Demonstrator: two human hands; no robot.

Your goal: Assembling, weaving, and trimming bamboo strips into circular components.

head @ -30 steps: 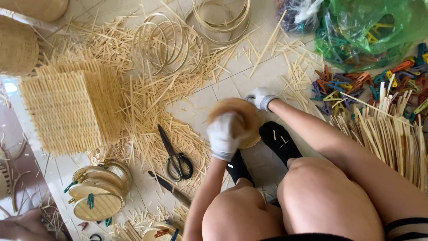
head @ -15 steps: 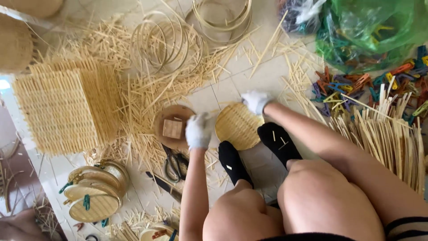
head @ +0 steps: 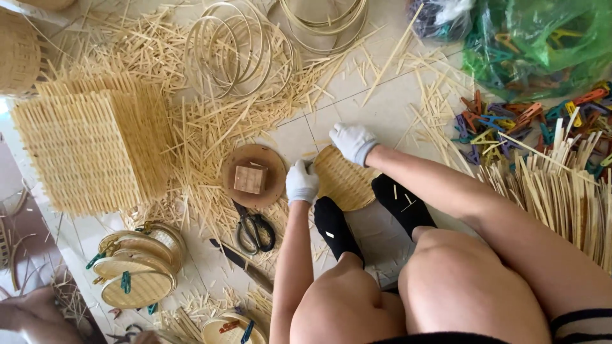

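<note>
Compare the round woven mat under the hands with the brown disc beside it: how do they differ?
The round woven mat is pale, slatted weave, gripped by both gloved hands, left hand and right hand. The brown disc is darker, smooth, untouched, with a small wooden block on top. Both are round and lie flat on the floor.

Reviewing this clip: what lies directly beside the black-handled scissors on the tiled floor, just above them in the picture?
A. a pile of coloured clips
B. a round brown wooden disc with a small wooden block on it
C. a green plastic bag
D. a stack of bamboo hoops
B: the round brown wooden disc with its small wooden block sits just above the black-handled scissors.
</note>
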